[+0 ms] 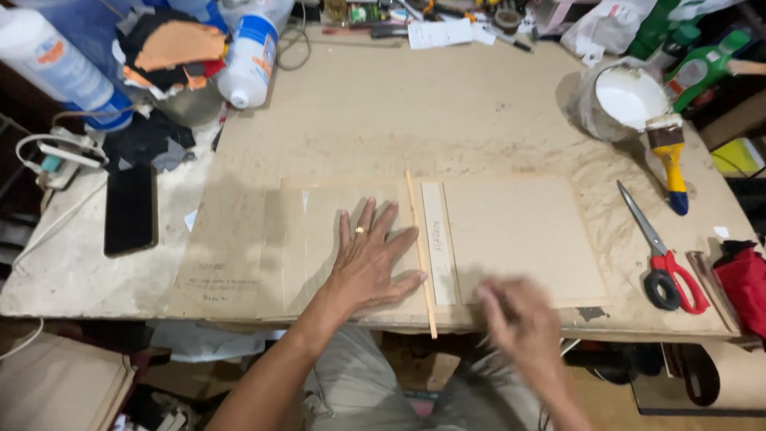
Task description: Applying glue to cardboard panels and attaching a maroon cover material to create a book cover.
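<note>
My left hand (369, 259) lies flat, fingers spread, on a tan board panel (311, 239) on the worktable, with a ring on one finger. Just right of it a thin wooden stick (420, 251) runs front to back, touching the hand's edge. Beside the stick lies a pale narrow strip (440, 247), then a second tan board panel (527, 235). My right hand (520, 315) is blurred near the front edge of that right panel, over its lower left corner. Whether it holds anything cannot be made out.
Red-handled scissors (662, 255) and a yellow-handled brush (669, 156) lie at the right, by a pot of white glue (626, 100). A black phone (130, 209) rests at the left. White bottles (251, 60) and cluttered tools stand at the back. A red cloth (746, 279) sits far right.
</note>
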